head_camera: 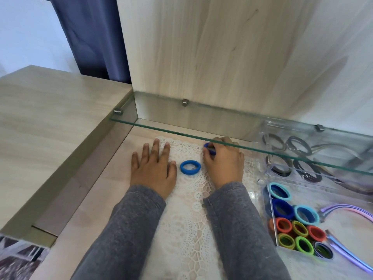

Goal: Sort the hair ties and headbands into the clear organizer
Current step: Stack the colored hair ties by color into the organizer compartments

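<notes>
**Item: hair-tie sorting, late stage (judged from the filled organizer)**

**Hands.** Left hand (pixel 151 168): fingers straight, resting flat on the lace doily (pixel 187 201), holding nothing. Right hand (pixel 224 162): grip closed, fingers curled and pinching a dark blue hair tie (pixel 208 148) just under the front edge of the glass shelf (pixel 201 136).

**Loose stock.** One blue hair tie (pixel 190 167) lies flat on the doily between the two hands, touching neither.

**Risks.**
- A straight lift could knock the right hand's knuckles on the shelf edge directly above; drawing back first looks safer.
- The pinch covers only part of the tie; the springy fabric could slip out on the way right.
- The open lace could catch a fingertip or shift, dragging the loose tie.
- The near compartment is crowded, so a tossed tie may bounce off onto the worktop (pixel 94 201).

**Containers.** Clear organizer (pixel 270 214), at the right:
- Near compartment: thick coloured ties (pixel 298 228), blues at the back, then orange, olive, red, greens and one dark one.
- Far compartments, seen through the glass: thin dark elastics (pixel 298 146).
- Pastel headbands (pixel 347 209) lie along its right side; whether inside a compartment cannot be told.
</notes>
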`<state>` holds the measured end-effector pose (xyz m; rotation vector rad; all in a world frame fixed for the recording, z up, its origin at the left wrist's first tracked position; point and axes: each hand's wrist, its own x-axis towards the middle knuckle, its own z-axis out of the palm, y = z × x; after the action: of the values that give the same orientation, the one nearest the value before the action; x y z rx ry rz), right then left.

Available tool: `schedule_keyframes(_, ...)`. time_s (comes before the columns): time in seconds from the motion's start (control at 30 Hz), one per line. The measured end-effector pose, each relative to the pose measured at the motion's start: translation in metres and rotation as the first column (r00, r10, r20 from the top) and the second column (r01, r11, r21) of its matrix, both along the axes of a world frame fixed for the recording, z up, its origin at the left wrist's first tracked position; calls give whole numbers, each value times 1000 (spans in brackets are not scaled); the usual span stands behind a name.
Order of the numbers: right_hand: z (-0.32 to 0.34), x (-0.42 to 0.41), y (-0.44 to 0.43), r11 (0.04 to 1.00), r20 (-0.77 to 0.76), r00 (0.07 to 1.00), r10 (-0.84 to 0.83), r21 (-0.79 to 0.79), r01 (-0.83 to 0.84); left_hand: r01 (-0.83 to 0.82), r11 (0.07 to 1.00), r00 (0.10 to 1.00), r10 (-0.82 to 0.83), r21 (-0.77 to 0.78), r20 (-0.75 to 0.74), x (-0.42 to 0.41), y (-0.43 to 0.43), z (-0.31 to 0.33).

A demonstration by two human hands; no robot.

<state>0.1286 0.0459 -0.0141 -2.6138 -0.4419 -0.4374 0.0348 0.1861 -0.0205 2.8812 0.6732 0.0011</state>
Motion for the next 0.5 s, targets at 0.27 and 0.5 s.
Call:
schedule_keyframes(0.27, 1, -16, -16, 999, -87, 996, -31, -33, 28, 18, 999, 999, -17, -37, 38, -1, 2, 1)
schedule_keyframes(0.5, 2, -41, -35, 999, -136, 990, 24, -34, -29, 22, 998, 997, -18, -53, 75, -2, 3, -2)
